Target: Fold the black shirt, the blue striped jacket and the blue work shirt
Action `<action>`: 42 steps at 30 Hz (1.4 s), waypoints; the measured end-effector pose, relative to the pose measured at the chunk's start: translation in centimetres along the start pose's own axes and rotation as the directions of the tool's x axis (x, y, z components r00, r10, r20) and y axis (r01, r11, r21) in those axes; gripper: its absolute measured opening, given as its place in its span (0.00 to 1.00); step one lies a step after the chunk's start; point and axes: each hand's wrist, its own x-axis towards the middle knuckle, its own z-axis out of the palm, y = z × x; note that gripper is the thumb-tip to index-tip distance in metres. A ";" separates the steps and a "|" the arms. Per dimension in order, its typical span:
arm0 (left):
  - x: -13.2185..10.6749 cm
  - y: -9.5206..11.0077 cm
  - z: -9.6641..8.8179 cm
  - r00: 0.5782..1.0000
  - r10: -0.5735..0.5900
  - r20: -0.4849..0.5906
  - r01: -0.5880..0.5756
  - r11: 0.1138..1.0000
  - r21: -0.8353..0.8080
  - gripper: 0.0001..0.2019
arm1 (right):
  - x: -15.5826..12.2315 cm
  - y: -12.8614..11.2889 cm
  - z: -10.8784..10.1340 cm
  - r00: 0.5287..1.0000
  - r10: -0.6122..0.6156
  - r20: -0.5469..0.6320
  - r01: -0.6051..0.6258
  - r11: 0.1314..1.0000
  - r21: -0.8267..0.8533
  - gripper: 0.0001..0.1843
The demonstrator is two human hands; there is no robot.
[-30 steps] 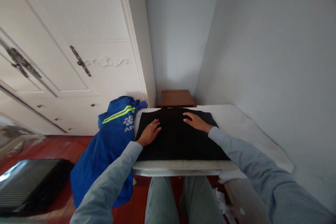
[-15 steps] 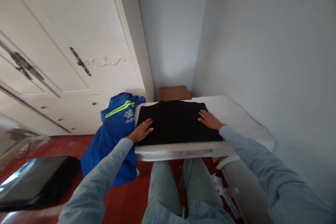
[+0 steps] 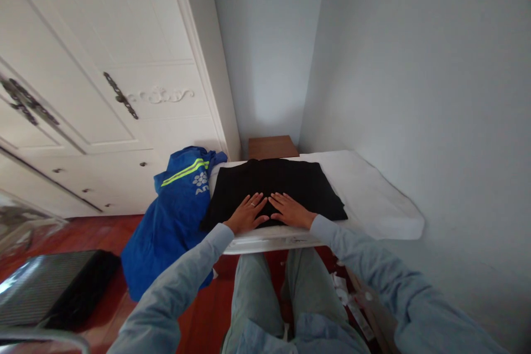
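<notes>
A black folded cloth or garment [image 3: 286, 177] lies flat on a white-covered board [image 3: 369, 199] in front of me; its exact kind I cannot make out. My left hand [image 3: 248, 213] rests palm down on the cloth's near middle part, fingers spread, a ring on one finger. Right beside it, my right hand [image 3: 290, 210] lies flat on the same cloth, its fingers stretched out. The two hands almost meet at the thumbs. Neither hand grips anything. A blue jacket [image 3: 178, 221] with a yellow reflective stripe drapes over the board's left end, next to the cloth.
A white wardrobe [image 3: 166, 38] stands at the left, with grey walls behind and to the right. A brown wooden piece [image 3: 274, 146] sits beyond the board. On the red floor lies a black ribbed case [image 3: 53, 287]; a grey tube [image 3: 41, 334] crosses the lower left corner.
Both hands have slid inward and toward me, from the cloth's left and right sides to its near middle. They stay flat on it. The cloth's near edge has shifted slightly.
</notes>
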 end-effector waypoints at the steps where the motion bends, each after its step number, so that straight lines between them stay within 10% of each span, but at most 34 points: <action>1: -0.4 -0.3 0.4 1.000 -0.010 -0.012 0.010 1.000 0.012 0.37 | -0.8 0.5 0.2 1.000 0.005 0.004 -0.005 1.000 -0.012 0.38; 13: -5.6 -2.7 1.4 0.952 -0.251 -0.173 0.255 0.967 -0.002 0.35 | -13.7 8.5 0.0 0.928 0.348 -0.134 -0.353 0.936 -0.013 0.38; 17: -7.7 -2.5 -0.1 0.892 -0.340 -0.297 0.335 0.940 -0.071 0.35 | -16.4 8.5 -0.4 0.807 0.486 -0.335 -0.475 0.872 0.119 0.41; 20: -10.0 -2.8 -2.2 0.772 -0.514 -0.373 0.504 0.853 -0.133 0.33 | -17.6 8.7 -1.2 0.682 0.605 -0.410 -0.565 0.792 0.230 0.37; 27: -12.5 -3.5 -5.8 0.601 -0.796 -0.072 0.750 0.593 -0.293 0.30 | -16.5 10.0 -2.9 0.607 0.763 -0.223 -0.693 0.645 0.322 0.26; 36: -11.7 -4.0 -6.9 0.537 -0.840 0.076 0.814 0.493 -0.307 0.28 | -14.8 10.0 -3.8 0.650 0.729 -0.213 -0.696 0.684 0.218 0.12; 42: -12.0 -5.3 -6.9 0.569 -0.813 0.124 0.802 0.515 -0.304 0.24 | -14.7 9.7 -4.1 0.633 0.729 -0.260 -0.637 0.681 0.360 0.13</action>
